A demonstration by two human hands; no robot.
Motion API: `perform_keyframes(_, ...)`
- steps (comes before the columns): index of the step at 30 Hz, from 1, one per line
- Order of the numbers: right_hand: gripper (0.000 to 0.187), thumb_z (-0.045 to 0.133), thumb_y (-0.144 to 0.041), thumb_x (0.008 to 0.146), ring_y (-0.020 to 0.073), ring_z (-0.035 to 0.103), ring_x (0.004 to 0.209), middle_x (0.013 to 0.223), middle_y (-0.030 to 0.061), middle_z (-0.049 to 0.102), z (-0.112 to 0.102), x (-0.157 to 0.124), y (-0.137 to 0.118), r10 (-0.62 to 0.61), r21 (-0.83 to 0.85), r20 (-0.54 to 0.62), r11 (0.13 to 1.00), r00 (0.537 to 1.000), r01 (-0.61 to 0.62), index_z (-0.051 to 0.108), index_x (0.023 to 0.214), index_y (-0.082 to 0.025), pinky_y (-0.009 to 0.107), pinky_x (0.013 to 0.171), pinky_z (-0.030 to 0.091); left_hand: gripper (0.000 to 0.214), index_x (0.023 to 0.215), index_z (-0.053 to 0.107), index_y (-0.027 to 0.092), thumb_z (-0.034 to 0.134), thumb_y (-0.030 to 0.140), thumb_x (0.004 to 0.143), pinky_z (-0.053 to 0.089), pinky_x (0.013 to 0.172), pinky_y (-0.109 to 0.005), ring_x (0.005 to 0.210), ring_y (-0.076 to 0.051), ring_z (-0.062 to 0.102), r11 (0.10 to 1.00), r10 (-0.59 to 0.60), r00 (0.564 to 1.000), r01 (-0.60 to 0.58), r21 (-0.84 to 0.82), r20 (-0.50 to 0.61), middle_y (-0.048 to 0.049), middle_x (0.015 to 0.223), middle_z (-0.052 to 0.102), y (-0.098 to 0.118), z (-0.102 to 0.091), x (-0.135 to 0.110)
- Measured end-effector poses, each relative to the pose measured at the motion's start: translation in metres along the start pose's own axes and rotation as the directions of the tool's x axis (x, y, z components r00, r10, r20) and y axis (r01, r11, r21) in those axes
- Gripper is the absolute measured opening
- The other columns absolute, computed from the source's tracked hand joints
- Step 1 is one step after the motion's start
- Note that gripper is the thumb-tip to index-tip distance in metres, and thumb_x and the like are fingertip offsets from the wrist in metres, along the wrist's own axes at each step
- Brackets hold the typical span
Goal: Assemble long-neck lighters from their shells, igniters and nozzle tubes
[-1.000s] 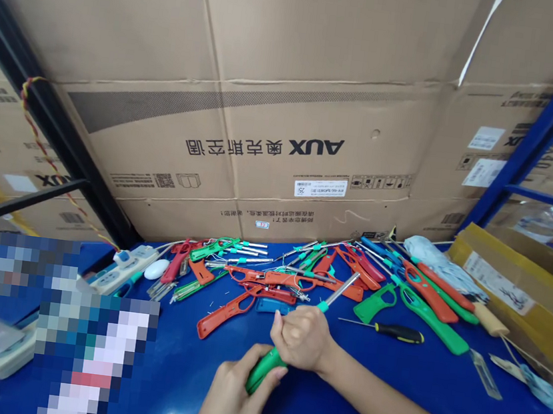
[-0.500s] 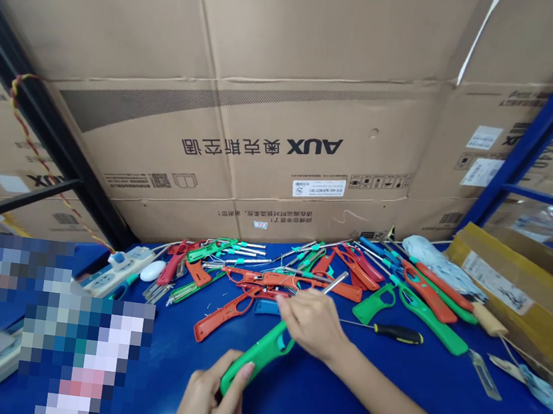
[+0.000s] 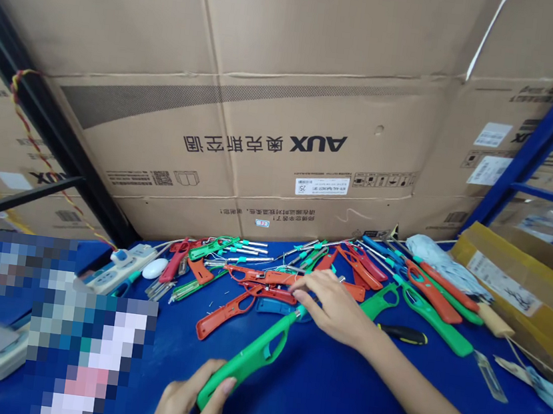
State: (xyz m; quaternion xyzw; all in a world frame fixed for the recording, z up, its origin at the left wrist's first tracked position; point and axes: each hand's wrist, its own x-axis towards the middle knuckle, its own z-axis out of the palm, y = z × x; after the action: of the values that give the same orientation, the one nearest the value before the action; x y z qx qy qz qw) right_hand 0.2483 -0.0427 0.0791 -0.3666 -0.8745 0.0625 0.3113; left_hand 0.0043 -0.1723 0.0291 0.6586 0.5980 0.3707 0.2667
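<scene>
green plastic lighter body (image 3: 247,361) now slants across the lower view toward 7 o'clock, further out than in the earlier frames, and the right hand (image 3: 335,305) no longer clenches it. the left hand (image 3: 184,404) keeps a narrow, closed grip round the lighter's lower end, with the fingers wrapped over the handle. the right hand's grip is now wide, its fingers stretched toward 11 o'clock. its fingertips (image 3: 299,294) are over the orange lighter shells (image 3: 258,275), but i cannot tell whether they touch. the lighter's teal upper end sits just below that palm, and its metal tube, plain earlier, is hidden or hard to make out. at 3 o'clock, the black-and-yellow screwdriver handle (image 3: 404,335) shows beyond the right wrist, its shaft now covered. the blue desk (image 3: 335,389) carries the pile. the bottom edge cuts off the left hand, and a pixelated patch (image 3: 84,331) hides the area at 8 o'clock.
</scene>
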Motion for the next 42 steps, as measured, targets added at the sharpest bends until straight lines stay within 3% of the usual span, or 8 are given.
perform_keyframes(2,0.035,0.051,-0.050,0.090,0.0200,0.061,0.092,0.096,0.0034,0.071,-0.017,-0.001,0.001,0.049,0.104,0.166,0.992,0.985,-0.067,0.062,0.108,-0.022,0.032,0.080,0.043,0.030,0.092,0.061,0.021,0.051,0.049,0.087,0.036,0.035,-0.016,0.031,-0.010,0.048,0.999,-0.032,0.999,0.033,-0.029,0.017,0.0054,0.043,0.057,-0.003,-0.006,0.001)
perform_keyframes(4,0.029,0.055,-0.048,0.088,0.0200,0.061,0.093,0.098,0.0016,0.070,-0.028,-0.002,0.002,0.021,0.156,0.295,0.985,0.955,-0.070,0.064,0.104,-0.025,0.034,0.085,0.041,0.034,0.086,0.061,0.020,0.049,0.052,0.087,0.032,0.033,-0.016,0.030,-0.009,0.043,0.994,-0.070,0.996,0.074,-0.076,0.051,0.0058,0.039,0.053,-0.003,-0.011,0.003)
perform_keyframes(8,0.022,0.058,-0.041,0.089,0.0179,0.063,0.090,0.097,0.0009,0.071,-0.034,-0.003,-0.002,-0.037,0.196,0.386,0.980,0.922,-0.043,0.068,0.099,-0.025,0.030,0.083,0.042,0.045,0.075,0.057,0.019,0.045,0.061,0.085,0.020,0.033,-0.017,0.030,-0.006,0.028,0.969,-0.172,0.983,0.180,-0.171,0.064,0.0088,0.033,0.039,0.004,-0.013,0.007)
perform_keyframes(20,0.022,0.052,-0.032,0.093,0.0165,0.066,0.085,0.093,0.0016,0.072,-0.032,-0.007,-0.015,-0.161,0.221,0.420,0.973,0.893,0.072,0.070,0.101,-0.023,0.025,0.072,0.046,0.050,0.076,0.053,0.018,0.046,0.068,0.081,0.011,0.034,-0.017,0.033,-0.005,0.023,0.936,-0.197,0.948,0.258,-0.240,0.251,0.0111,0.043,0.025,0.000,-0.019,0.009)
perform_keyframes(28,0.024,0.047,-0.029,0.095,0.0161,0.060,0.078,0.080,0.0027,0.067,-0.029,-0.013,-0.021,-0.243,0.170,0.383,0.967,0.891,0.191,0.068,0.095,-0.019,0.025,0.070,0.042,0.047,0.073,0.049,0.019,0.045,0.065,0.083,0.014,0.035,-0.016,0.035,-0.004,0.022,0.905,-0.198,0.932,0.293,-0.308,0.304,0.0113,0.046,0.023,0.002,-0.020,0.010)
perform_keyframes(34,0.026,0.044,-0.029,0.096,0.0165,0.058,0.075,0.077,0.0037,0.066,-0.019,-0.024,-0.019,-0.217,0.183,0.359,0.970,0.908,0.160,0.068,0.094,-0.019,0.025,0.068,0.042,0.049,0.071,0.046,0.020,0.044,0.068,0.082,0.014,0.036,-0.017,0.037,-0.005,0.023,0.906,-0.232,0.921,0.322,-0.274,0.314,0.0107,0.050,0.023,0.002,-0.014,0.012)
perform_keyframes(39,0.021,0.049,-0.030,0.094,0.0165,0.062,0.081,0.087,0.0030,0.069,-0.012,-0.038,-0.014,-0.132,0.185,0.368,0.980,0.920,0.067,0.067,0.102,-0.022,0.026,0.076,0.045,0.046,0.070,0.049,0.019,0.037,0.058,0.090,0.029,0.042,-0.018,0.041,-0.007,0.034,0.972,-0.139,0.937,0.192,-0.137,0.320,0.0085,0.047,0.035,-0.005,-0.009,0.018)
perform_keyframes(42,0.017,0.056,-0.028,0.091,0.0163,0.063,0.086,0.094,0.0017,0.069,-0.005,-0.049,-0.008,-0.052,0.212,0.308,0.977,0.950,-0.016,0.065,0.104,-0.024,0.025,0.079,0.045,0.039,0.079,0.061,0.020,0.038,0.047,0.094,0.045,0.066,-0.023,0.064,-0.014,0.056,1.000,-0.022,0.972,0.025,-0.010,0.233,0.0010,0.064,0.058,-0.007,-0.009,0.022)
